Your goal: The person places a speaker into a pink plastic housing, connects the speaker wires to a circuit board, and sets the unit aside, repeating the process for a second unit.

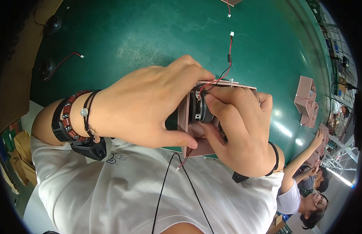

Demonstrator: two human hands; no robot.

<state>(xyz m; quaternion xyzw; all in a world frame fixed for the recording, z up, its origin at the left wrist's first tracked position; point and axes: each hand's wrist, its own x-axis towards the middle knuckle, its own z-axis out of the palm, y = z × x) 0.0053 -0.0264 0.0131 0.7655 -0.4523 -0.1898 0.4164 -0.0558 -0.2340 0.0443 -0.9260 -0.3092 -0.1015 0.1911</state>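
A pink open-sided box [183, 113] stands in front of me at the near edge of the table. My left hand [149, 103] is closed on its left wall, fingers over the far edge and thumb on the near left corner. Inside the box sits a round black speaker [206, 111], pinched at its rim between the thumb and fingers of my right hand [241, 124]. From the speaker a red and black wire [229, 66] runs out over the far wall to a white plug [231, 34]. My right fingers hide part of the box's inside.
The green tabletop [110, 35] carries two more black speakers [46, 69] at the left edge. Pink boxes [306, 95] stand at the right. A short wire with a white plug [229, 15] hangs from a pink part at the far edge. Co-workers sit on the right, one hand [318, 137] on pink parts.
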